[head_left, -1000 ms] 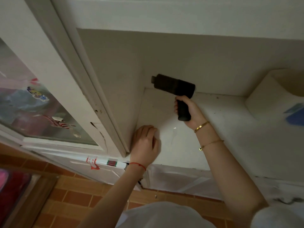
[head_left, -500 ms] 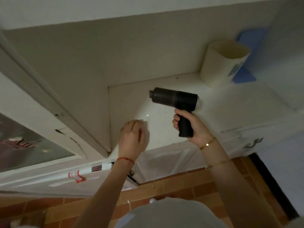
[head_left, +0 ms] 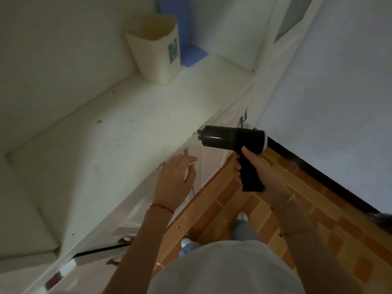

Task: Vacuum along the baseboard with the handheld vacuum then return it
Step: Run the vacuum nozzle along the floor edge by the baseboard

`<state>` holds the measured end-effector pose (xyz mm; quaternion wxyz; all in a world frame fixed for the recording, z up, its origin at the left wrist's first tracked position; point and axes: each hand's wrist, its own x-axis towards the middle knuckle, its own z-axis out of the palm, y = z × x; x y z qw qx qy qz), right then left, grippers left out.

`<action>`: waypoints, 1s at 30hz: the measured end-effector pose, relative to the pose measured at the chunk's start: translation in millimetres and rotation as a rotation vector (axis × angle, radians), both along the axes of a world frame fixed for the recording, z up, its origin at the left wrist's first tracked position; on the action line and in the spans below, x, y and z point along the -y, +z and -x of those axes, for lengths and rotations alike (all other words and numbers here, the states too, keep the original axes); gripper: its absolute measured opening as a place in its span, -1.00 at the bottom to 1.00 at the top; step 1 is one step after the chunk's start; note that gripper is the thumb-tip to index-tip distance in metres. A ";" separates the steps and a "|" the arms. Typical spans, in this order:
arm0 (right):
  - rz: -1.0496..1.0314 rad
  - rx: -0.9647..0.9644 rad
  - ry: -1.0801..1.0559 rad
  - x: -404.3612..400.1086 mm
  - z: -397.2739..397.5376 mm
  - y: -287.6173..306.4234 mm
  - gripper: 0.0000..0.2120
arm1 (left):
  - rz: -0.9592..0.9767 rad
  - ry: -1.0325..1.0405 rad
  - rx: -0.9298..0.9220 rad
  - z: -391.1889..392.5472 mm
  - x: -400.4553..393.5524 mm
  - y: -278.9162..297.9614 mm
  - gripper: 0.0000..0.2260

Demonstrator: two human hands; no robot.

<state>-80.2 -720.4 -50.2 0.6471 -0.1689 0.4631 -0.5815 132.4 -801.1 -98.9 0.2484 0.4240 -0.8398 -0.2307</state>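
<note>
Since the earlier frames the handheld vacuum (head_left: 232,140) has come away from the white shelf top (head_left: 101,145) and now hangs out past its front edge, over the brick-patterned floor (head_left: 237,200); the view has also swung right, bringing the dark baseboard (head_left: 318,172) into sight.

The right hand (head_left: 254,166) is clamped around the vacuum's black grip, thumb and fingers wrapped on it. The barrel's long axis lies nearly level across the picture, its nozzle end pointing left toward the shelf's edge, its pale-ringed rear end toward the baseboard. The grip hangs down and slightly right.

The left hand (head_left: 176,179) is loosely open, fingers a little spread, holding nothing, at the shelf's front edge; whether it touches the edge cannot be told. The two hands are apart.

A cream bin (head_left: 157,54) stands at the far end of the shelf, well away from the vacuum, with something blue (head_left: 193,54) just behind it. Specks of dirt dot the shelf surface. Between the cabinet front (head_left: 207,164) and the baseboard runs a strip of open floor, where the person's feet stand.
</note>
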 end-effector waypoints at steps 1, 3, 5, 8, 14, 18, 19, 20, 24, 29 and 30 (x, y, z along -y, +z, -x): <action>-0.010 0.000 -0.041 -9.4 11.1 -4.8 -0.81 | -0.041 -0.024 0.017 14.1 -2.2 -2.1 -0.77; -0.041 -0.022 -0.125 -25.3 34.2 -12.7 -0.82 | -0.084 -0.071 0.049 42.1 -4.7 -7.9 -0.82; -0.079 -0.048 -0.195 -39.7 59.0 -16.8 -0.85 | -0.105 -0.116 0.092 69.8 -5.0 -15.1 -0.80; -0.107 -0.048 -0.250 -60.2 100.8 -19.4 -0.88 | -0.117 -0.162 0.145 118.0 -4.6 -21.0 -0.70; -0.175 -0.104 -0.321 -94.3 184.7 -23.6 -0.78 | -0.121 -0.236 0.182 212.7 -7.2 -23.9 -0.55; -0.197 -0.056 -0.409 -105.3 226.3 -28.3 -0.85 | -0.117 -0.289 0.166 262.3 -2.1 -27.3 -0.61; -0.197 -0.044 -0.433 -106.5 234.7 -30.1 -0.85 | -0.116 -0.308 0.165 273.0 -0.1 -27.3 -0.63; -0.197 -0.031 -0.456 -106.2 244.1 -32.5 -0.85 | -0.114 -0.323 0.166 284.2 2.8 -27.8 -0.64; -0.203 0.005 -0.519 -95.5 269.8 -39.9 -0.87 | -0.141 -0.363 0.179 319.2 18.0 -27.1 -0.58; -0.203 0.014 -0.584 -65.2 298.8 -47.7 -0.87 | -0.107 -0.429 0.195 365.2 55.0 -34.5 -0.60; -0.197 0.021 -0.594 -58.0 304.4 -48.5 -0.86 | -0.089 -0.452 0.191 374.7 64.3 -36.6 -0.61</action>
